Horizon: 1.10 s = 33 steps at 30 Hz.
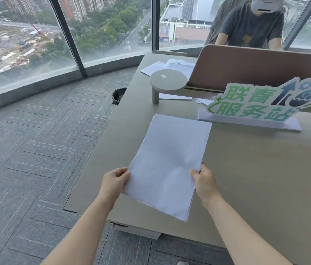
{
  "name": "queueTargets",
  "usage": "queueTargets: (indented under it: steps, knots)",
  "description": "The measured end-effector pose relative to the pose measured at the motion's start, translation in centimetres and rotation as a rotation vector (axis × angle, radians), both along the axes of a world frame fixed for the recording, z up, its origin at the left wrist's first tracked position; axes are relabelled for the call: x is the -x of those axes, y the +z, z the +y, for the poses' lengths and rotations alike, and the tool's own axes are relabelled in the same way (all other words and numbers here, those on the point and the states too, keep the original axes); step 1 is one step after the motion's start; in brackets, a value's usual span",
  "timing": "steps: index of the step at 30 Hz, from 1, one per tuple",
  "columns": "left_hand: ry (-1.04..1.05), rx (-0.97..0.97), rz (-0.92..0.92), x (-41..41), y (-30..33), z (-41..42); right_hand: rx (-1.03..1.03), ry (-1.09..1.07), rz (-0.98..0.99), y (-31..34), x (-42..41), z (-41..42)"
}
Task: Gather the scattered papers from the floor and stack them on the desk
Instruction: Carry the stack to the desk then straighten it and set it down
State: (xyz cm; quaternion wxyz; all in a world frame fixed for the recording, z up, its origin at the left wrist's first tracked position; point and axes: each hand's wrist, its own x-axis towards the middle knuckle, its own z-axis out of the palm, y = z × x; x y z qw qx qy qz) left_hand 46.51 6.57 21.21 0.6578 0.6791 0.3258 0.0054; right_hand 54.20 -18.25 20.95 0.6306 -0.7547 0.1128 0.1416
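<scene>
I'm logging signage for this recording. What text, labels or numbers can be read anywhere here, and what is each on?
"联青服务站": green characters in two rows, "联青" above "服务站", on the cut-out sign standing on the desk.
Stack of papers held in both hands: blank, no print visible.
Small white sticker on the round stand: too small to read.
Buildings outside the window: no readable lettering.

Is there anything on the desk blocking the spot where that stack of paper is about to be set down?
Nothing visible does. The paper stack, held by the left hand and right hand, sits over a bare part of the desk. The green sign and the round stand are farther back, clear of it.
</scene>
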Motion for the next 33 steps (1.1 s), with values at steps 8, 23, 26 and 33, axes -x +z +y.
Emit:
queueTargets:
  steps: [8,23,26,33]
  knots:
    - [0.149,-0.09,0.056,-2.6,-2.4,0.1,0.017,0.026,-0.018,-2.5,-3.7,1.6]
    - [0.208,-0.191,0.107,-12.1,-7.0,3.8,0.19,0.137,-0.07,-7.2,-15.3,6.5]
    - [0.211,-0.211,0.122,-12.7,-7.6,4.1,0.192,0.145,-0.071,-7.6,-16.2,7.1]
    - [0.201,-0.203,0.141,-12.6,-8.3,4.1,0.183,0.15,-0.04,-8.5,-16.4,7.1]
